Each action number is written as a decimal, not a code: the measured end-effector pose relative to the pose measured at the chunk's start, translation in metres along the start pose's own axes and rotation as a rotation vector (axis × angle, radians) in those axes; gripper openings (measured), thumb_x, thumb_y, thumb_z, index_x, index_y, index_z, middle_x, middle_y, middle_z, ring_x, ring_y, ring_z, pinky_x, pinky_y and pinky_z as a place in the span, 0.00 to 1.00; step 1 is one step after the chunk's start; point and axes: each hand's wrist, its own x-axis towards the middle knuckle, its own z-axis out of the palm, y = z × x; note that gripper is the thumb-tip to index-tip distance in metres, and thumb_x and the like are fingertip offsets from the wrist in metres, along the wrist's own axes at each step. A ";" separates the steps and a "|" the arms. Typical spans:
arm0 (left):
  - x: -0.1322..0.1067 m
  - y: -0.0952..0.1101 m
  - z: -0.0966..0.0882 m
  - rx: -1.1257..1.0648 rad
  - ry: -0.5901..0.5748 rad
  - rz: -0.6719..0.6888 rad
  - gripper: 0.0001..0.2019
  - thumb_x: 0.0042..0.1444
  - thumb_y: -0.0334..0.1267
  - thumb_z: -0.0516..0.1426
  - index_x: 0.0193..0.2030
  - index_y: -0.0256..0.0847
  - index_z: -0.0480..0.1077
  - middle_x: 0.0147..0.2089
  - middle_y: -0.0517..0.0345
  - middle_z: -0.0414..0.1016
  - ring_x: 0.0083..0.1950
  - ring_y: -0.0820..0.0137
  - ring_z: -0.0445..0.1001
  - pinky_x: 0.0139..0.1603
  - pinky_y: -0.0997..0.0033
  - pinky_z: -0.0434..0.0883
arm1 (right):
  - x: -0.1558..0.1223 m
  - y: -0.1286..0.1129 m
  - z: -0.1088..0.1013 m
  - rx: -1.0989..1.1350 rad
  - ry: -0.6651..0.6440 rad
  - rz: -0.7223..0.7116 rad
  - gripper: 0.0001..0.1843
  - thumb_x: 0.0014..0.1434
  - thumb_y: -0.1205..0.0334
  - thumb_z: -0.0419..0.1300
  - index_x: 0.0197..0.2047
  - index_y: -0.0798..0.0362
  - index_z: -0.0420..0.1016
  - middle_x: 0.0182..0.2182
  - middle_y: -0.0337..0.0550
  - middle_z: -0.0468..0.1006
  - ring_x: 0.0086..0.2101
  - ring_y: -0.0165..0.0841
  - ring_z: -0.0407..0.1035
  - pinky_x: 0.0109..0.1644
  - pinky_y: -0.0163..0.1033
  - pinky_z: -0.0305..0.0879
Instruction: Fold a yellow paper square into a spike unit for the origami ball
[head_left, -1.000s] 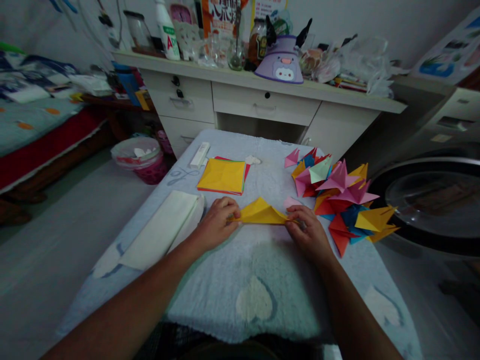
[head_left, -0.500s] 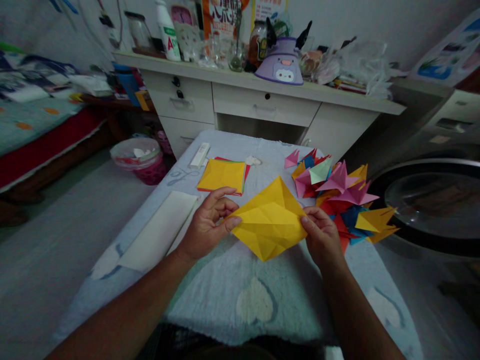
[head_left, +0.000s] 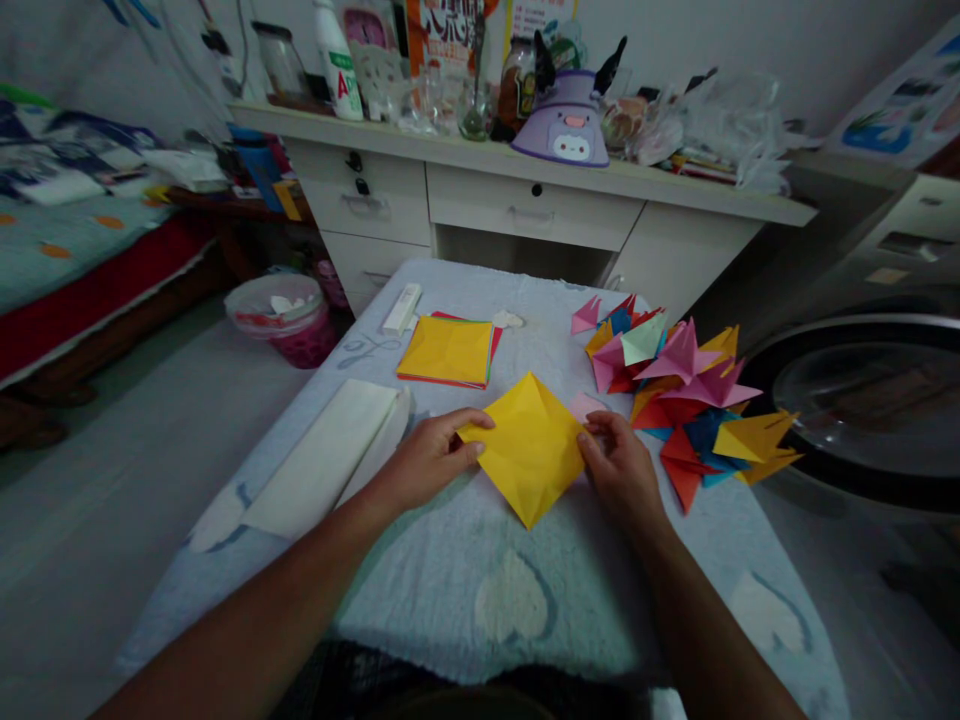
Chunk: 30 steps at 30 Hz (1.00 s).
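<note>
Currently, the left hand pinches one corner of a yellow sheet (creased, turned like a diamond), and the right hand grips the opposite corner. It sits above the cloth-covered table, nearer the person than the paper stack, with folded paper pieces off to the right.

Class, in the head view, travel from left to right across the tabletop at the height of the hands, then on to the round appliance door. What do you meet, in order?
Long white item → left hand → yellow sheet → right hand → folded paper shapes → round appliance door.
</note>
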 end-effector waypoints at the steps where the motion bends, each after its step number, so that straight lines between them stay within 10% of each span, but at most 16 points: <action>1: 0.000 0.000 0.000 0.051 0.010 -0.009 0.14 0.57 0.39 0.55 0.49 0.40 0.71 0.31 0.62 0.71 0.29 0.73 0.68 0.29 0.76 0.62 | -0.001 0.000 0.000 -0.135 0.036 -0.097 0.14 0.56 0.56 0.59 0.46 0.50 0.72 0.40 0.48 0.75 0.42 0.42 0.70 0.49 0.50 0.64; 8: 0.002 0.001 0.001 0.184 0.075 -0.009 0.14 0.56 0.38 0.54 0.47 0.40 0.73 0.31 0.62 0.72 0.27 0.74 0.66 0.29 0.75 0.61 | -0.011 -0.007 0.011 -0.400 -0.148 -0.511 0.16 0.61 0.64 0.54 0.50 0.43 0.76 0.54 0.47 0.67 0.55 0.45 0.58 0.58 0.58 0.55; 30: -0.001 0.010 0.010 0.228 0.104 0.013 0.15 0.53 0.36 0.57 0.48 0.41 0.73 0.26 0.65 0.68 0.26 0.74 0.65 0.29 0.76 0.62 | -0.014 -0.008 0.024 -0.497 -0.330 -0.540 0.15 0.63 0.60 0.55 0.50 0.44 0.78 0.52 0.49 0.69 0.54 0.46 0.59 0.57 0.56 0.54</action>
